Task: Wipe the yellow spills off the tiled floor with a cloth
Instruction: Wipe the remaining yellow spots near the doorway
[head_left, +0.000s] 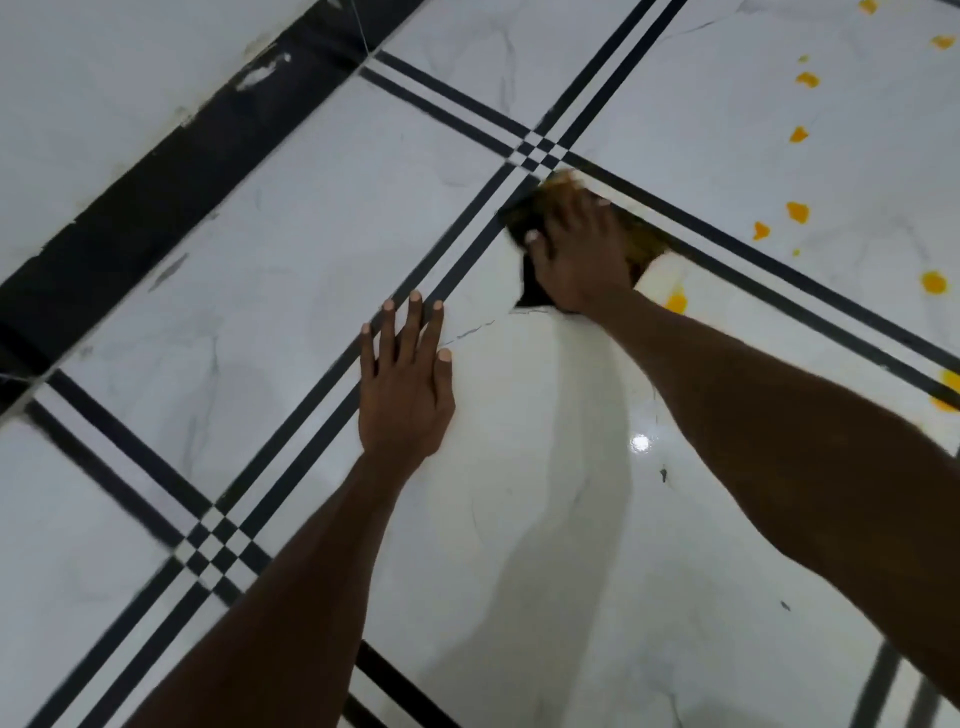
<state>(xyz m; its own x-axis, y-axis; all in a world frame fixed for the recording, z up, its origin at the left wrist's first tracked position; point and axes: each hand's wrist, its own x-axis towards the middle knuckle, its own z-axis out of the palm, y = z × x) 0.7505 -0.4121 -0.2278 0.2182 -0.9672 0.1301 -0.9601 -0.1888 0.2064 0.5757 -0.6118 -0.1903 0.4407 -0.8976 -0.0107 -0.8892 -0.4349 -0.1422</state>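
Note:
My right hand (579, 249) presses flat on a dark cloth (522, 218) stained yellow, which lies on the glossy white tiled floor (545, 493) beside a crossing of black stripes. A yellow spill (677, 302) sits just right of that wrist. More yellow spots trail up the right side, among them one spot (797, 212), a second (934, 282) and a third (807, 79). My left hand (408, 379) rests flat on the floor with fingers spread, to the left of the cloth and apart from it.
A black skirting band (171, 176) runs diagonally along the wall at upper left. Double black stripes (457, 244) cross the tiles. A large yellow patch (948, 389) touches the right edge. Small dark specks (663, 474) lie on the tile between my arms.

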